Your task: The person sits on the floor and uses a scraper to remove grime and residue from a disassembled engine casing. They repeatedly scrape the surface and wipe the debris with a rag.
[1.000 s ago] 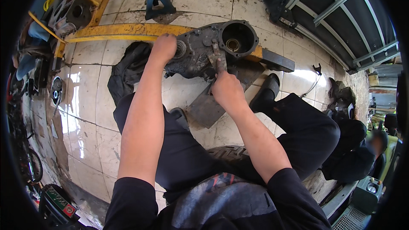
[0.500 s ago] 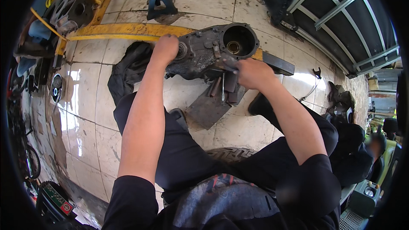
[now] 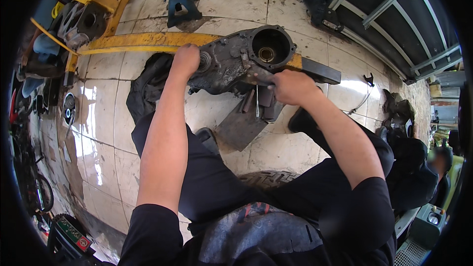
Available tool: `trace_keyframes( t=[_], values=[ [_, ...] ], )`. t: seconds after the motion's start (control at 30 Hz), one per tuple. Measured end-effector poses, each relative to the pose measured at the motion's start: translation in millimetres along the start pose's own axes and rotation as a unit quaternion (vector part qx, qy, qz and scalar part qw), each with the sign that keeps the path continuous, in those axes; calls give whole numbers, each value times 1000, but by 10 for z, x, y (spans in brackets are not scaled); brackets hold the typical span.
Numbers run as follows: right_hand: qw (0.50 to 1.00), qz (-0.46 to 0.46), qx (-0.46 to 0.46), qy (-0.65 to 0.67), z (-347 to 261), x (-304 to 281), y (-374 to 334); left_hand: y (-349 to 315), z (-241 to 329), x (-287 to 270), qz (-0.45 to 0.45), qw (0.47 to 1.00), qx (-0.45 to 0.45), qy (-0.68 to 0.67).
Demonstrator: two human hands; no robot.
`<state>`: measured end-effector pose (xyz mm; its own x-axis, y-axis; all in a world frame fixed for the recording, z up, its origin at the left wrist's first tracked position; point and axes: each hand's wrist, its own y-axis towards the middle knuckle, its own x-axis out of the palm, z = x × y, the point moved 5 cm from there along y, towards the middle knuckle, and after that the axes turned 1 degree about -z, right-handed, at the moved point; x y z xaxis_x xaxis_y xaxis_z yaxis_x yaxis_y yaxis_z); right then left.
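Note:
A greasy dark metal gearbox housing (image 3: 224,56) lies across a yellow steel beam in front of me, with a large round opening at its right end. My left hand (image 3: 185,61) is closed on its left end, beside a ring-shaped bearing (image 3: 204,62); the fingertips are hidden. My right hand (image 3: 294,86) is closed round a dark grey piece (image 3: 261,76) held against the housing's near side below the round opening. What kind of piece it is I cannot make out. Just below it, a thin shiny rod (image 3: 257,102) stands among dark blocks (image 3: 267,96).
Under the blocks lies a flat dark plate (image 3: 240,129) on the tiled floor. A yellow frame (image 3: 143,41) runs behind the housing, with a blue stand (image 3: 180,7) beyond. Black cloth (image 3: 148,81) lies at left. Another person (image 3: 414,172) sits at far right.
The view has shifted slightly. The grey piece in my right hand has tilted and moved a little against the housing. My left hand keeps its place on the housing.

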<state>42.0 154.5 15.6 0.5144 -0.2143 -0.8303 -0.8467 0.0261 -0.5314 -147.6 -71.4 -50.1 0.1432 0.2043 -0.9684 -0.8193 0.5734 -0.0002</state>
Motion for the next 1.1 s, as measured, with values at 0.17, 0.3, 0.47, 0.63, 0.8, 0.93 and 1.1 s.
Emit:
trace_keyframes(
  t=[0.17,0.3,0.47,0.63,0.8,0.93,1.1],
  values=[
    [1000,2,-25,-1,31,11,177,-17,1,-8,39,999,-11,-18],
    [999,18,-26,11,-11,-1,84,-21,21,8,39,997,-28,-64],
    [999,44,-2,32,-211,93,55,-6,-319,182,51,982,-129,-131],
    [997,22,44,62,-160,176,61,-39,35,-13,23,995,-54,-83],
    [980,81,14,179,-74,531,142,13,-34,27,24,988,-94,-122],
    [981,48,38,183,-394,446,3,-14,-114,89,12,988,-82,-127],
    [964,57,88,246,-785,291,-176,-18,-105,59,2,973,-107,-207]
  ],
)
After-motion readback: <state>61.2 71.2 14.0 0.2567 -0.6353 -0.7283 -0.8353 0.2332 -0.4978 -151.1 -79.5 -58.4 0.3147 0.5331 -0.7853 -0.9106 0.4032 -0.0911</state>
